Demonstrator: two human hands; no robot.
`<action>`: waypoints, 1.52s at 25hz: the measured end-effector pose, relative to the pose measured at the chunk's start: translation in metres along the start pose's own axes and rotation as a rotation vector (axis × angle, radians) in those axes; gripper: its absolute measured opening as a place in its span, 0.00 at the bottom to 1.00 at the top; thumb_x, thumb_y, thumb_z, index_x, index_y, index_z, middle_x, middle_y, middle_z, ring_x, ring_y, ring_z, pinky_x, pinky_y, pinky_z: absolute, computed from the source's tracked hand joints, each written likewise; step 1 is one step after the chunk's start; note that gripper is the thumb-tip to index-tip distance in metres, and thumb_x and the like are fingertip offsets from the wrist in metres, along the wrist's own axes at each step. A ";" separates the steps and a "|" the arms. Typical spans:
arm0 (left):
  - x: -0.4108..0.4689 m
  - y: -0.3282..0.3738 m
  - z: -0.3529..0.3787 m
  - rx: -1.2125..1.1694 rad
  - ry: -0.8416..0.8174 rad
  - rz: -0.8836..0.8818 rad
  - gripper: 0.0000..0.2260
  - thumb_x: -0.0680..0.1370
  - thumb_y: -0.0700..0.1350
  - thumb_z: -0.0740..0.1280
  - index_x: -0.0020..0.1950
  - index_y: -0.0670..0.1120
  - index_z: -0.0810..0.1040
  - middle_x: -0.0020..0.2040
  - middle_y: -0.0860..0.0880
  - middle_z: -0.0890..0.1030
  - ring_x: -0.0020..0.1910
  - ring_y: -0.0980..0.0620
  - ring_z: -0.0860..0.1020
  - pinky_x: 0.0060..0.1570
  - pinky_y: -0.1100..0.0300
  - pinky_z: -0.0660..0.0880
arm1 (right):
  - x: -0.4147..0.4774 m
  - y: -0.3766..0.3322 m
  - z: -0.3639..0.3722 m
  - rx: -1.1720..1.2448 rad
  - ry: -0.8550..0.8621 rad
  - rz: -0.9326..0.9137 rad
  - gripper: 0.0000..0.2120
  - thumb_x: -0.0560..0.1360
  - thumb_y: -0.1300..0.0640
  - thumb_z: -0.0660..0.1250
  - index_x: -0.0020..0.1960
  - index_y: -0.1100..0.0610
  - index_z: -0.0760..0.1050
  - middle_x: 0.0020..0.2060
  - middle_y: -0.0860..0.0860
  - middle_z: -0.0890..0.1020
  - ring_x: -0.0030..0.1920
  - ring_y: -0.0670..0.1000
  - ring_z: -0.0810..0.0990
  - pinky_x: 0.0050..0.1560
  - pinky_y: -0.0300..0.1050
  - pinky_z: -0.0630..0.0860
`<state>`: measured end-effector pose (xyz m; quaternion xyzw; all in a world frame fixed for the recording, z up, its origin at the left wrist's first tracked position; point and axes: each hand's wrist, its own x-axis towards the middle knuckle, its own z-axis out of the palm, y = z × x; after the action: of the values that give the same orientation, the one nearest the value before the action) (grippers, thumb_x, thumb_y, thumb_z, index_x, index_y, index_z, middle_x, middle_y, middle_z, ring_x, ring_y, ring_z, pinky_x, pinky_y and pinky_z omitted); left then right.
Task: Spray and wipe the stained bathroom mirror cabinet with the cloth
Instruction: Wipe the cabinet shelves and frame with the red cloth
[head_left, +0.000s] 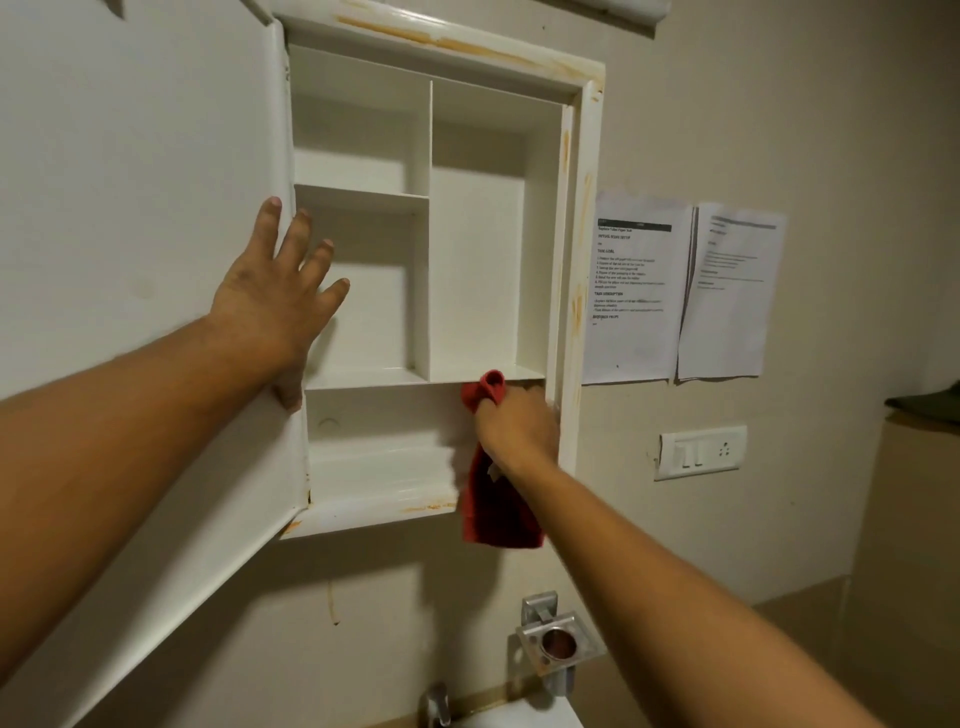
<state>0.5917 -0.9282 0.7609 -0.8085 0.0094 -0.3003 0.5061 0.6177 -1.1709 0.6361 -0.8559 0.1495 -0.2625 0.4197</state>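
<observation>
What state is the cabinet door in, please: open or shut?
Open: the door stands out to the left under the left hand, exposing the inner shelves.

Single head view, wide-angle, worn by person standing near cabinet. Faces forward, almost square-on to cabinet interior, which fills centre. Open door left of cabinet crowds left side of view. Right of cabinet: papers, switch plate. Below cabinet, at bottom edge: metal holder, tap. Straight lines bow toward edges.

door cut off at left edge, cloth motion-blurred, papers' print too small to read
</observation>
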 end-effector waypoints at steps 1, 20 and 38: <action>0.000 0.001 0.000 -0.002 -0.002 0.000 0.67 0.57 0.85 0.62 0.84 0.51 0.42 0.84 0.38 0.46 0.80 0.27 0.42 0.72 0.25 0.38 | -0.004 -0.001 0.009 0.393 -0.026 0.193 0.13 0.80 0.51 0.61 0.46 0.58 0.79 0.40 0.53 0.79 0.38 0.55 0.79 0.42 0.49 0.77; 0.004 0.001 0.004 -0.047 0.047 -0.036 0.70 0.56 0.84 0.65 0.83 0.48 0.36 0.83 0.37 0.42 0.80 0.27 0.41 0.73 0.26 0.40 | -0.021 -0.038 -0.017 1.851 -0.439 0.403 0.61 0.66 0.17 0.61 0.86 0.54 0.51 0.81 0.64 0.61 0.78 0.69 0.62 0.76 0.75 0.58; -0.020 0.006 -0.011 -0.138 -0.029 -0.288 0.74 0.56 0.85 0.63 0.80 0.41 0.29 0.77 0.26 0.31 0.77 0.26 0.32 0.76 0.33 0.39 | -0.031 -0.060 0.034 1.921 -0.466 0.544 0.58 0.62 0.17 0.63 0.82 0.47 0.59 0.76 0.54 0.67 0.72 0.64 0.69 0.74 0.75 0.58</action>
<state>0.5713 -0.9339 0.7497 -0.8386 -0.0933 -0.3568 0.4009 0.6140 -1.0978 0.6569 -0.1250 -0.0200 0.0055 0.9919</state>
